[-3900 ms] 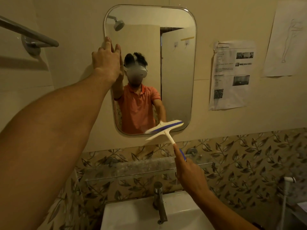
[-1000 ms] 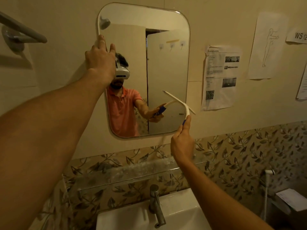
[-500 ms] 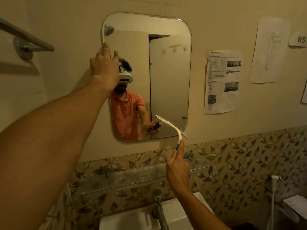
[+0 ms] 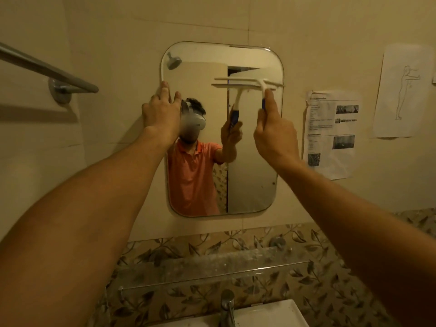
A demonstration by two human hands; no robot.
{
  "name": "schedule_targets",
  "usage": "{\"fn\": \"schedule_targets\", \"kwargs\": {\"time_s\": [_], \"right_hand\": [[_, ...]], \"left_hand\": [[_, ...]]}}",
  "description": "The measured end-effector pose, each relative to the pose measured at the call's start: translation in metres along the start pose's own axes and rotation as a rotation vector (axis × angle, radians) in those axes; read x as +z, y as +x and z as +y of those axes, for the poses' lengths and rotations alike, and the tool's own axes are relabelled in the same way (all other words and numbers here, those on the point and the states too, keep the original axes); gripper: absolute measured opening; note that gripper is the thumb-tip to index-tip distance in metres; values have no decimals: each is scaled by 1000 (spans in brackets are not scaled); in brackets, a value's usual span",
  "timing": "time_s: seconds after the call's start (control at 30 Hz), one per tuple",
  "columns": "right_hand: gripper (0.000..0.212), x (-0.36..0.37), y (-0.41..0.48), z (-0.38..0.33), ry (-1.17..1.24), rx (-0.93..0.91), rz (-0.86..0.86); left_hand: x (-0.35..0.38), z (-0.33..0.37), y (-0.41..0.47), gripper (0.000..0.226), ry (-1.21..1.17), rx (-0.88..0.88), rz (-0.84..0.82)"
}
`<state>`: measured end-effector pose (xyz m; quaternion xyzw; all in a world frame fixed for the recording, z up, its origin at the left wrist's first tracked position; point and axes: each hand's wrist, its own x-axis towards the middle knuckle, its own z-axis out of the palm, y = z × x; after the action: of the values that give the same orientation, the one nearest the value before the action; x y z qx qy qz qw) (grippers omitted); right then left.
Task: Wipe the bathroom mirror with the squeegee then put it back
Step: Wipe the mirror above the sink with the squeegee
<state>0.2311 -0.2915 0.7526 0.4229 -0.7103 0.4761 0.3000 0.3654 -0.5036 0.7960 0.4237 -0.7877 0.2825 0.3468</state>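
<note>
A rounded rectangular mirror (image 4: 250,180) hangs on the beige wall above the sink. My right hand (image 4: 274,133) grips the blue handle of a white squeegee (image 4: 250,81), whose blade lies level against the glass in the mirror's upper right part. My left hand (image 4: 160,114) rests with straight fingers on the mirror's left edge, at about the blade's height. The glass reflects a person in an orange shirt and the squeegee.
A metal towel bar (image 4: 47,69) juts out at the upper left. Printed sheets (image 4: 330,133) and a sketch (image 4: 401,90) are taped right of the mirror. Below run a glass shelf (image 4: 212,263), a chrome tap (image 4: 227,305) and the white sink (image 4: 278,315).
My right hand has lifted the squeegee from the mirror's lower right corner to its upper right part, and the blade now lies level. The left hand stays on the mirror's left edge.
</note>
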Motion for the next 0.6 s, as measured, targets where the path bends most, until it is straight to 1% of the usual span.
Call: {"fn": "schedule_targets", "kwargs": {"time_s": [0.1,0.23,0.37,0.5,0.6], "right_hand": [[63,-2,29,-13,-116,-78,-27],[67,15,29,-9,-181,-71,-53],[69,30,-13,5,-151,-80,-68],[69,49,-63,35,-152,-67,-84],[77,65,-101,58,-162,-39,-105]], "left_hand": [[1,1,0,91,4,-5,8],[0,1,-2,90,-13,-4,22],[-4,2,-3,88,0,-7,-3],[-6,2,-4,89,13,-11,-13],[-8,3,-5,89,29,0,-23]]}}
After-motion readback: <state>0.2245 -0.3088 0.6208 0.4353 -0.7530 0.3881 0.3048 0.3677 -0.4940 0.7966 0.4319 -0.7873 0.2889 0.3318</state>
